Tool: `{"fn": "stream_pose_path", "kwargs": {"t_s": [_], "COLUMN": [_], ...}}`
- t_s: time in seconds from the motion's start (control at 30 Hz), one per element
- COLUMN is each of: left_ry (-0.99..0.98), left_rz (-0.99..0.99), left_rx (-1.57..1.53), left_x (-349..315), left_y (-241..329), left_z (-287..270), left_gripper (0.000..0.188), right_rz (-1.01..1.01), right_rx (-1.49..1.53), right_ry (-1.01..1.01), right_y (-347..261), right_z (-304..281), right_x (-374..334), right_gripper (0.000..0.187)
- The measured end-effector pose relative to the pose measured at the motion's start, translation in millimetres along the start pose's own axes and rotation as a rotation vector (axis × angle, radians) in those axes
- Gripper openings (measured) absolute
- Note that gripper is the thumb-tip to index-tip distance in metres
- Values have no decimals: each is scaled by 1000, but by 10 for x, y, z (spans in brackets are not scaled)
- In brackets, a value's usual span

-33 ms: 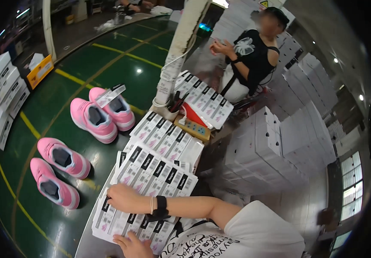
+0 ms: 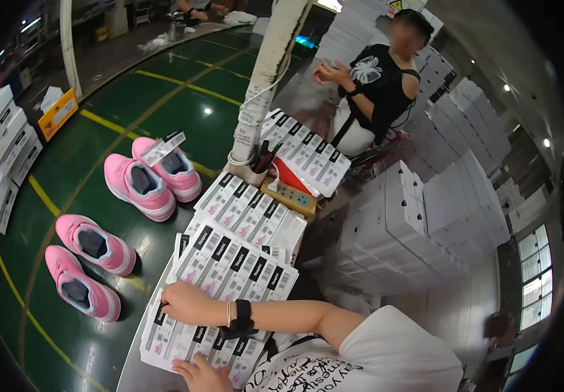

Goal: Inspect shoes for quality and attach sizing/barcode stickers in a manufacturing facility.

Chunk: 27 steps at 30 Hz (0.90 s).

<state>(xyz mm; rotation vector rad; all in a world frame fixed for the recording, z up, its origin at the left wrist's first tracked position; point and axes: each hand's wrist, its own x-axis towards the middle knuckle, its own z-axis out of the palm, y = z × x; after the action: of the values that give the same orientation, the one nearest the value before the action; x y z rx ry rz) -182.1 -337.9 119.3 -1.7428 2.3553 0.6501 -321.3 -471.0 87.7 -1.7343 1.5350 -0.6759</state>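
Observation:
A stack of white sticker label sheets [image 2: 236, 268], printed with barcodes, black blocks and small pink shoe pictures, lies in front of me. My right hand [image 2: 190, 304], a black band on its wrist, rests on the near sheet with its fingers pinched at a label by the left edge; its fingertips are partly hidden. Lower down, my left hand [image 2: 202, 375] lies on the same sheet with fingers apart. To the left on the green table stand two pairs of pink sneakers, a nearer pair [image 2: 89, 268] and a farther pair [image 2: 154, 176] with a label strip across one shoe.
A white post [image 2: 256, 104] rises beyond the sheets, beside a power strip [image 2: 288, 196] and a pen holder [image 2: 252, 173]. White shoe boxes [image 2: 7, 144] and a yellow box [image 2: 58, 114] stand far left. Stacked cartons [image 2: 386, 222] fill the right. A co-worker [image 2: 386, 85] sits beyond.
The view has shifted very slightly. Both of my hands stay in the same places on the sheet.

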Motion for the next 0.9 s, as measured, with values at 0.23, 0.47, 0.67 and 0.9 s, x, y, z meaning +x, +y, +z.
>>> {"fn": "stream_pose_path", "kwargs": {"t_s": [0.23, 0.47, 0.67, 0.9], "left_ry": [-36, 96, 165, 396], "left_rz": [20, 8, -30, 11], "left_rx": [186, -13, 60, -438], "left_x": [13, -22, 105, -404], "left_y": [48, -142, -36, -580], "left_z": [-139, 282, 245, -331], "left_gripper": [71, 76, 50, 56], "right_rz": [-140, -404, -309, -102], "right_rx": [-171, -353, -42, 404], "right_ry": [27, 60, 150, 56], "right_y": [44, -426, -718, -1078], "right_z": [102, -85, -460, -842], "right_x": [-71, -419, -504, -548], "right_gripper": [11, 20, 11, 6]}}
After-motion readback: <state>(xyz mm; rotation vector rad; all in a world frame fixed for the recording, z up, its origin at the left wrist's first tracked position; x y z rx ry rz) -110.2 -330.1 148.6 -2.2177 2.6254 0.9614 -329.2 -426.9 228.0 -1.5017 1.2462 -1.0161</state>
